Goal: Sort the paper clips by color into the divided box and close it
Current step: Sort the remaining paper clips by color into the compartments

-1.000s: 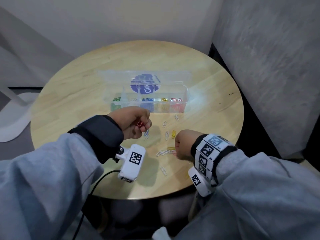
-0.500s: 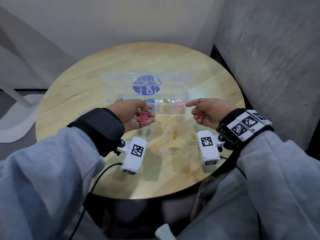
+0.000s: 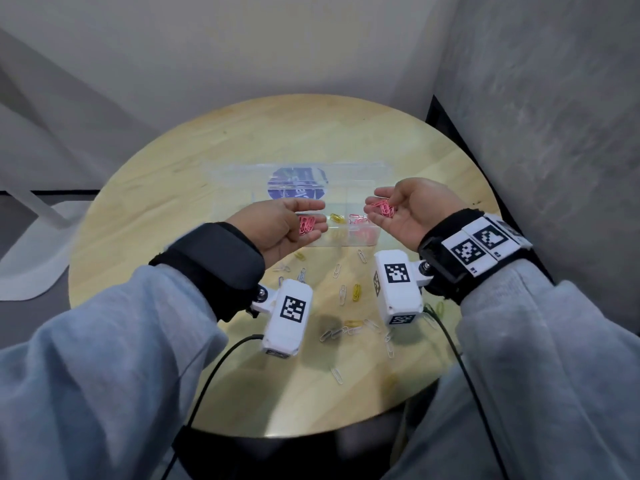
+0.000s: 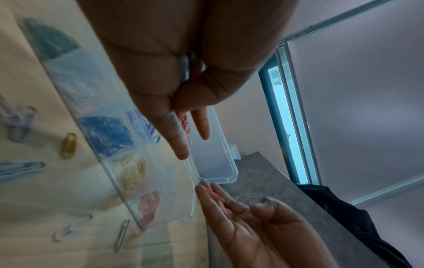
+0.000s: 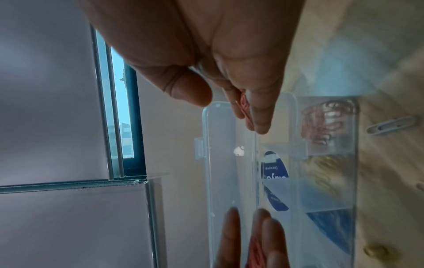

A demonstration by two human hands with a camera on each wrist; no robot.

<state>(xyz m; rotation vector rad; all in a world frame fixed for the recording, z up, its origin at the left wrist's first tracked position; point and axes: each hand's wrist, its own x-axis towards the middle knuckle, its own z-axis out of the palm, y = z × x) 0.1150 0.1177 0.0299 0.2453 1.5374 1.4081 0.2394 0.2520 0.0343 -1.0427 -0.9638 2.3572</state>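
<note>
Head view shows both hands raised palm-up over the round pale wooden counter [image 3: 166, 216], each cupping a small heap of pink wire paper clips. The left hand [image 3: 280, 225] carries its pink clips [image 3: 306, 224] on loosely curled fingers, a relaxed grip with nothing pinched. The right hand [image 3: 407, 211] likewise cradles its own pink clips [image 3: 383, 207] in the palm, with the thumb bent near them but, as far as I can tell, not pressing.

Both hover just above the clear plastic divided box [image 3: 349, 237], which sits near the middle of the counter with its lid [image 3: 360, 174] thrown back toward the far edge. In the left wrist view the compartments already hold green, blue, yellow and pink clips, the pink compartment [image 4: 149, 204] being at the box's right end. Loose silver clips [image 3: 341, 294] and yellow clips [image 3: 356, 292] lie scattered toward the near edge.

My reading is that the pink batch is about to be delivered. The next move calls for tipping each palm over the right-end compartment, low enough that clips do not bounce into the yellow section beside it. After that the silver and yellow ones remain to be gathered, and the lid is not yet closed.
</note>
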